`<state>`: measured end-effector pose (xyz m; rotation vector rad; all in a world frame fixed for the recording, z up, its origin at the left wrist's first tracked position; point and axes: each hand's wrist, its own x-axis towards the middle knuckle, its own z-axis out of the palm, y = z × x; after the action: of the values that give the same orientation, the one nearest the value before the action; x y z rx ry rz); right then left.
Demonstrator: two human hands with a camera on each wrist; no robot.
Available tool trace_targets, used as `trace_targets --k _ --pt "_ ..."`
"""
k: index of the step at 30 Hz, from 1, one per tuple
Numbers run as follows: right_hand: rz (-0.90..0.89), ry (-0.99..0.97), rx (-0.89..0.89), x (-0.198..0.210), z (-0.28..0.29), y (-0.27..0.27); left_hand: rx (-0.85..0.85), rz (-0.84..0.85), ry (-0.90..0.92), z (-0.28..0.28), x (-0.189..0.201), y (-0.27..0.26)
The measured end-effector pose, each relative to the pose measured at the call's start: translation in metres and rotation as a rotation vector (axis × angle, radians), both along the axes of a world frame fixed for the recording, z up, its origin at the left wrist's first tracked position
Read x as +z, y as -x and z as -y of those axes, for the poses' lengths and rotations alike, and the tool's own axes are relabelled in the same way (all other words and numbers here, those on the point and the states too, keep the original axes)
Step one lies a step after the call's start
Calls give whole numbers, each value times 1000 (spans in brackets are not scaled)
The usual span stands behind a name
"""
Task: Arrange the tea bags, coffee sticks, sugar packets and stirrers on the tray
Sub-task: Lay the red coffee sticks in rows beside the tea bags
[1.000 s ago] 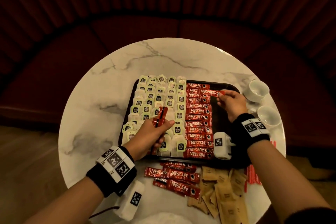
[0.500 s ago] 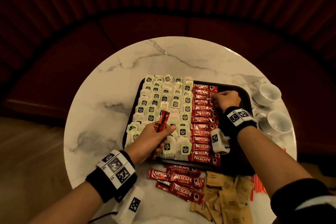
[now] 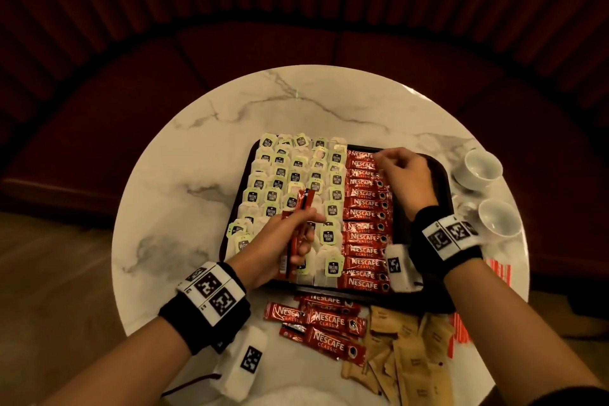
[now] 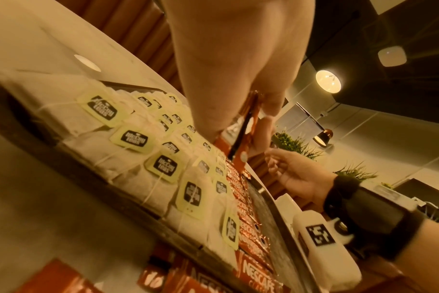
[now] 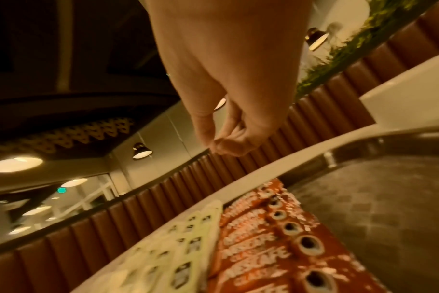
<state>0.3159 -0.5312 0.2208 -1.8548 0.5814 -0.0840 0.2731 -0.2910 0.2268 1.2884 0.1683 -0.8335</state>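
Left hand (image 3: 280, 241) gripping coffee sticks (image 3: 298, 224) over tray (image 3: 438, 175), right hand (image 3: 403, 175) fingers curled, empty.

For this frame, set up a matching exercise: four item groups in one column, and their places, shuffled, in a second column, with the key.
Items
1. tea bags
2. brown sugar packets
3. white cups
4. coffee sticks held upright

Places
A. on the table, right of the tray
B. gripped in the left hand
C. rows filling the tray's left part
D. heaped on the table, in front of the tray

Pairs: 1-C, 2-D, 3-A, 4-B
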Motion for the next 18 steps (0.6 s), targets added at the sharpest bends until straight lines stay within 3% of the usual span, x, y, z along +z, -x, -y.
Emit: trace_targets --k 3,6,10,13,18 --pt "21 -103 340 23 -30 30 -27 -76 132 3 6 0" --pt "-27 -147 561 33 -47 46 -105 -52 99 7 10 2" --pt "62 -289 523 33 -48 57 -132 -17 85 7 16 3" --pt "130 -372 450 33 -37 65 -58 -10 107 3 17 1" --pt "117 -440 372 29 -23 80 50 262 -69 -8 12 -8"
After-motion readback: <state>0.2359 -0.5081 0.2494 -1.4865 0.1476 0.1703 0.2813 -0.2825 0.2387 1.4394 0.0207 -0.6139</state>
